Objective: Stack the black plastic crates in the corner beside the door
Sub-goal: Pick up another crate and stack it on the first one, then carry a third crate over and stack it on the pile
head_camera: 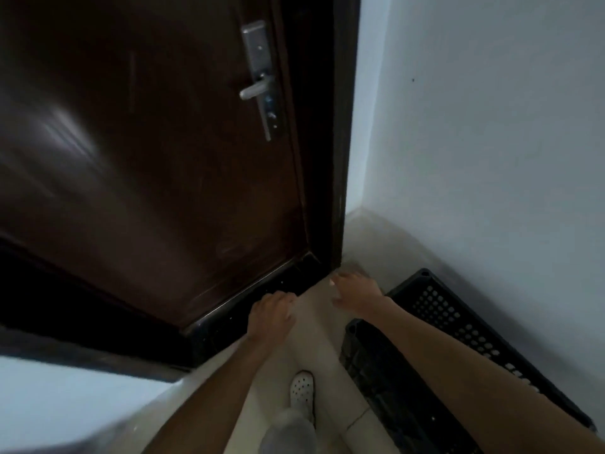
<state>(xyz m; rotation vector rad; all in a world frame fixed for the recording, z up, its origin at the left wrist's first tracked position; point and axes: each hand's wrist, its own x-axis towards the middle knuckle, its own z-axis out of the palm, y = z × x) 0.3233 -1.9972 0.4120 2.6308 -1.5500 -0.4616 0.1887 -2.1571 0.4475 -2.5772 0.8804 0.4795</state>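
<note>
A black plastic crate (435,309) with a perforated wall sits on the floor against the white wall, right of the door; my right forearm crosses over it. My right hand (355,290) hovers above the floor near the door frame's foot, fingers spread, holding nothing. My left hand (271,314) hangs over the dark threshold with its fingers curled under, and nothing shows in it. Neither hand touches the crate.
A dark brown door (147,142) with a silver handle plate (258,80) fills the left. Its frame (340,158) meets the white wall (491,142) at the corner. My white perforated shoe (302,393) stands on the pale tiled floor (324,335).
</note>
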